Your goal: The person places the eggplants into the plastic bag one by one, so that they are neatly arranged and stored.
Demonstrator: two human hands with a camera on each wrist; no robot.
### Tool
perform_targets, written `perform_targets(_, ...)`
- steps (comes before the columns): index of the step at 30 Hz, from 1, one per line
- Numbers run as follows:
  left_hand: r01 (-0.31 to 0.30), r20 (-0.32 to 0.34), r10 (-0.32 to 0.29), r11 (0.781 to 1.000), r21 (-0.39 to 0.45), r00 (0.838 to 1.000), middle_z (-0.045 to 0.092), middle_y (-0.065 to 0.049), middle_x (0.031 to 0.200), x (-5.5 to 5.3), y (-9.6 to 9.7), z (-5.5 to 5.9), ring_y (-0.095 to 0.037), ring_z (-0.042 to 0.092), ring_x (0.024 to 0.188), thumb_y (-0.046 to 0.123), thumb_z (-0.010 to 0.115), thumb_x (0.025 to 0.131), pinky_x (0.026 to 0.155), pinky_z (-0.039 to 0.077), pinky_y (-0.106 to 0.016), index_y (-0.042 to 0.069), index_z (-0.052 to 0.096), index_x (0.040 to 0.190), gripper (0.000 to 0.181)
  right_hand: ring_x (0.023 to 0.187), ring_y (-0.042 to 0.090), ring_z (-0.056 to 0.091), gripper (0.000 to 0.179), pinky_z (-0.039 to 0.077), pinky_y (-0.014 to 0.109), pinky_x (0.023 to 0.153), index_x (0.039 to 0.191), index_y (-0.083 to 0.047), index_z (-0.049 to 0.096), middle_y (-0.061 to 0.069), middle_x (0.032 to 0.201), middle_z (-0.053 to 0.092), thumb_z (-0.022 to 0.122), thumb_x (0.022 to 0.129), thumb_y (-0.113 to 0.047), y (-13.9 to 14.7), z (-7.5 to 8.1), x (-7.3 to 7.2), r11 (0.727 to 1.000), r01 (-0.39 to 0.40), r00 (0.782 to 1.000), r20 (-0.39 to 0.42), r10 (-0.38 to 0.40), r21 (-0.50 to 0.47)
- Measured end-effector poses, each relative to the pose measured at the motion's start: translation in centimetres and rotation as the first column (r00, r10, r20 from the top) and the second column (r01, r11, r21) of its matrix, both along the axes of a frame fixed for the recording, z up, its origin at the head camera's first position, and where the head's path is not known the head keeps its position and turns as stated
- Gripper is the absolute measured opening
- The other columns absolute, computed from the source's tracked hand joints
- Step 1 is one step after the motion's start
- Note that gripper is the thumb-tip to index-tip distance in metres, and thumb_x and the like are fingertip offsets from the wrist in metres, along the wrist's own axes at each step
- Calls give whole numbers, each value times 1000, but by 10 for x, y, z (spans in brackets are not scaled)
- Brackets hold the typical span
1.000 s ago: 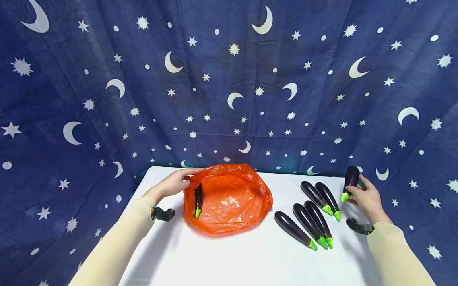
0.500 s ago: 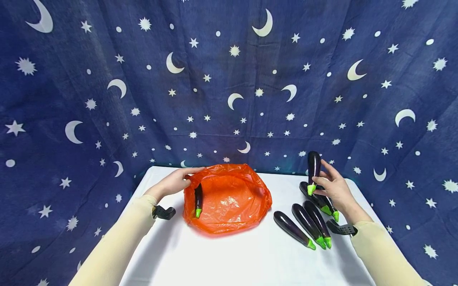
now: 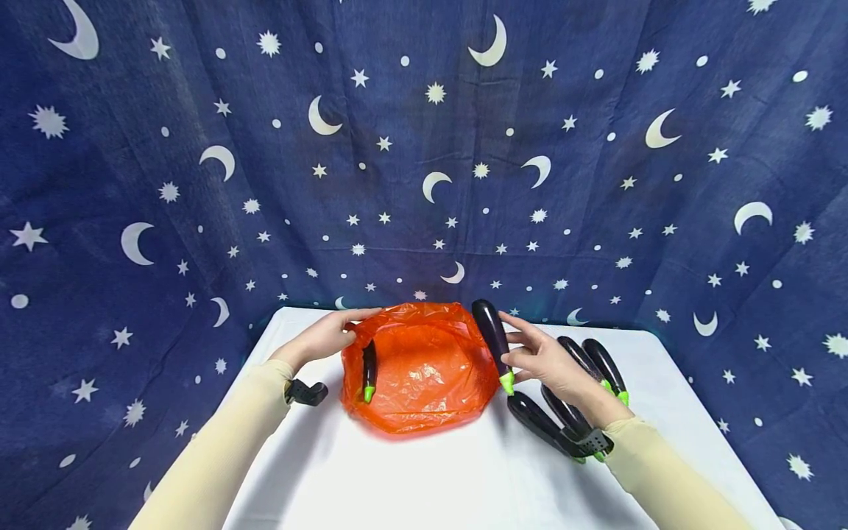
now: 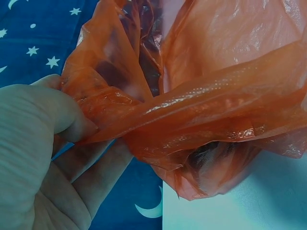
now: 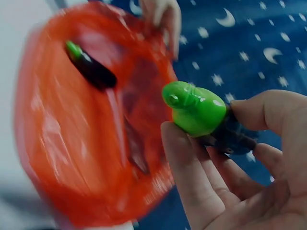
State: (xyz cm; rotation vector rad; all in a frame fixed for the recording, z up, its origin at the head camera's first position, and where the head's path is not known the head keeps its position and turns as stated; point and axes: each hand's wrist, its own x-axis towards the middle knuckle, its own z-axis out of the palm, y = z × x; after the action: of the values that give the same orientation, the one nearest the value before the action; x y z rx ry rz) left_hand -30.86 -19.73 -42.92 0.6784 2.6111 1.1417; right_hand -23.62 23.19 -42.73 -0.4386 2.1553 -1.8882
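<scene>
An orange-red plastic bag (image 3: 424, 368) lies with its mouth spread wide on the table. My left hand (image 3: 324, 338) pinches the bag's left rim between thumb and fingers, as the left wrist view also shows. Inside the bag, at its left, rests one eggplant (image 3: 369, 368) with a green stem end. At the bag's right edge my right hand (image 3: 546, 364) holds another eggplant (image 3: 490, 335) upright and slightly tilted, its green cap (image 5: 199, 110) facing the right wrist camera.
Several more eggplants (image 3: 604, 364) lie on the right of the white table (image 3: 411, 478), some partly hidden under my right wrist and forearm. A dark blue cloth (image 3: 397, 147) with moons and stars hangs behind and at both sides.
My right hand has carried its eggplant leftward from the far right of the table, over the other eggplants, to the bag's right edge. The left hand has kept its hold on the bag.
</scene>
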Motion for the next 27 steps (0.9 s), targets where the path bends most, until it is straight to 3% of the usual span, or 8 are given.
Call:
perform_targets(4,-2,-2,2,1000,5,1000,57,-5,146,0,1,1,-27,59,119,-7,46,91,103,48,-48,27,52,152,70,99,30,68,78,60,45,70,161,-18,34,28,141,52,68,92,-4,-28,-11,1,995,-98,995,33,97,19)
perform_targets(7,-9,5,9,1000,6,1000,56,-6,146,1,2,2,-27,60,118,-7,46,91,102,48,-48,27,52,153,70,97,31,68,77,60,47,67,160,-20,38,25,140,54,71,91,-7,-45,-21,0,991,-125,990,67,122,50)
perform_targets(13,-9,8,9,1000,-1,1000,55,-6,147,2,4,2,-27,61,115,-6,46,91,99,50,-46,26,51,153,70,100,29,69,75,60,44,69,157,-21,43,22,135,58,73,89,-8,-71,-43,-8,993,-104,987,130,96,57)
perform_targets(19,-12,-13,12,1000,-6,1000,56,-8,147,2,2,1,-28,61,114,-7,47,91,98,50,-46,24,51,153,70,99,29,68,76,59,52,71,157,-19,43,21,132,60,72,88,-5,-104,-61,-17,995,-93,983,164,87,32)
perform_targets(27,2,-8,-2,1000,24,1000,58,-8,144,4,2,2,-29,63,112,-7,46,91,95,50,-45,22,51,153,69,82,25,66,77,59,54,74,158,-16,39,20,127,59,71,88,-4,-156,-79,-35,999,-11,984,178,3,38)
